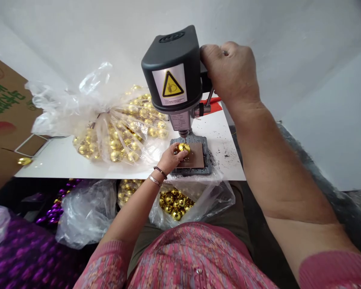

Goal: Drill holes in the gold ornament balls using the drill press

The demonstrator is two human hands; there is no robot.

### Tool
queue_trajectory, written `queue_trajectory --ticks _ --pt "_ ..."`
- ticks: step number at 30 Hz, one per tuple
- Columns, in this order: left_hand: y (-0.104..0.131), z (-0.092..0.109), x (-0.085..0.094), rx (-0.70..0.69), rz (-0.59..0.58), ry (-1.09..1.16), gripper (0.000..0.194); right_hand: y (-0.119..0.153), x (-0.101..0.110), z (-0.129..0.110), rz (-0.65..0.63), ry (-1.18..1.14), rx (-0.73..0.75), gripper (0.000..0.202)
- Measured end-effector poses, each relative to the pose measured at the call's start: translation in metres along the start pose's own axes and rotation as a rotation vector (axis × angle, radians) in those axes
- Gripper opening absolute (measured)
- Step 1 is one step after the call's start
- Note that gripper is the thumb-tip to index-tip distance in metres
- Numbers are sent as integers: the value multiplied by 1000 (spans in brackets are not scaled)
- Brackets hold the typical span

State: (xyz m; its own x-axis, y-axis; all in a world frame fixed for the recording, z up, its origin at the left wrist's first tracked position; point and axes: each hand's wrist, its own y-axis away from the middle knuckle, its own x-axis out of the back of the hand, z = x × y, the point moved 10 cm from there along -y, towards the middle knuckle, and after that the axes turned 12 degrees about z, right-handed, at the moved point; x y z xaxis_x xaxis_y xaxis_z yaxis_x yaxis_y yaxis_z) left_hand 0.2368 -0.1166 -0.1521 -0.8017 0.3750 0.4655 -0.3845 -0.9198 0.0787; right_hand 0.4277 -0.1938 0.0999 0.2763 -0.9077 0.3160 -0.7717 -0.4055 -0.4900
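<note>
One gold ball sat pinched between the thumb and fingertips of my left hand, pressed down on the brown plate of the little drill press. It lay straight under the drill tip, so close that I could not tell whether the tip touched it. I judged the pinch was there to keep a round, slippery thing from rolling off centre.

My right hand was up beside the black motor head, fingers curled shut round the feed lever, only part of which showed below the fist. That grip put the downward pull on the side away from the ball, leaving the plate open to view.

Outward from there: dark grit lay scattered on the white tabletop to the right of the base. A tied clear bag of gold balls lay on the table at the left, within the left arm's reach. A second open bag hung below the table edge by my lap, just under the press. Purple balls showed lower left, a cardboard box beyond.
</note>
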Motion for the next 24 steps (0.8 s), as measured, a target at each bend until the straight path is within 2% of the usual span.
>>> queue_trajectory --ticks 3,6,12,15,19,24 --pt "-1 5 2 -63 52 -119 50 0 0 0 3 -3 -2 42" --pt "-1 7 -3 -75 52 -144 62 0 -1 0 2 -3 6 44" --pt "3 6 -7 -81 50 -84 61 8 6 -2 26 -35 61 48" --pt "4 7 -6 -99 54 -86 62 27 16 -2 59 -83 138 49" --pt "4 3 -5 -93 76 -104 65 70 32 6 133 -198 302 40" --pt "3 3 -9 -161 76 -77 62 108 37 30 239 -97 402 21"
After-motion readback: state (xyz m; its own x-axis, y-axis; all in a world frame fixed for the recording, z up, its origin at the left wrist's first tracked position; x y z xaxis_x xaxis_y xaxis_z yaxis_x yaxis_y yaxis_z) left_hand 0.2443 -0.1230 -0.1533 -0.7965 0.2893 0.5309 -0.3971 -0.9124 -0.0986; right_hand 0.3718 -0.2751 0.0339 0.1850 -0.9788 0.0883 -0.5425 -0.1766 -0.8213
